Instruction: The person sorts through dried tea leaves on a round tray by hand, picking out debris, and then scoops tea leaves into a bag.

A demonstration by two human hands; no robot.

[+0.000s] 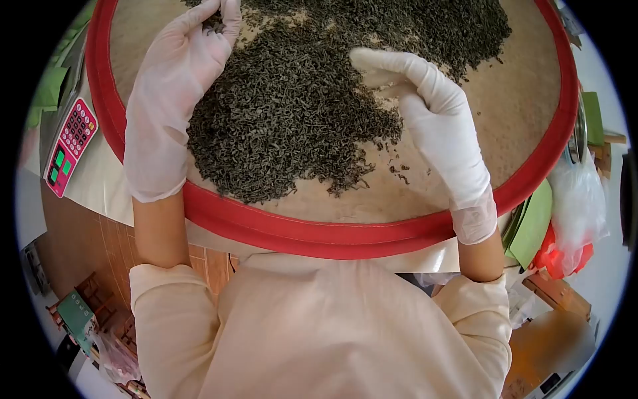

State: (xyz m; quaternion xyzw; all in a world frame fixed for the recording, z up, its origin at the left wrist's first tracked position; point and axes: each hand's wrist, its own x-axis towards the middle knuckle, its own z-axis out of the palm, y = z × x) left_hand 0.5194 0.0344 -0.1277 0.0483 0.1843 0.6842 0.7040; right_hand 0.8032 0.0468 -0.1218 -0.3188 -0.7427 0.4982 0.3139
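Note:
Dark, twisted dried tea leaves point(286, 113) lie in a wide heap on a round, tan tray with a red fabric rim point(319, 233). Both of my hands wear thin white gloves. My left hand point(193, 60) is over the heap's left side, its thumb and fingers closed in a pinch at the top edge of the view; dark bits show in the gap between them. My right hand point(425, 93) is at the heap's right side, fingers bent and closed toward the thumb. Whatever its fingertips hold, if anything, is hidden. A few loose leaves point(399, 173) are scattered below it.
A pink digital scale point(72, 147) with green displays stands left of the tray. More tea leaves point(438, 33) spread toward the tray's far side. At right are green packets point(531, 223), a clear plastic bag point(578, 199) and a red bag point(561, 256).

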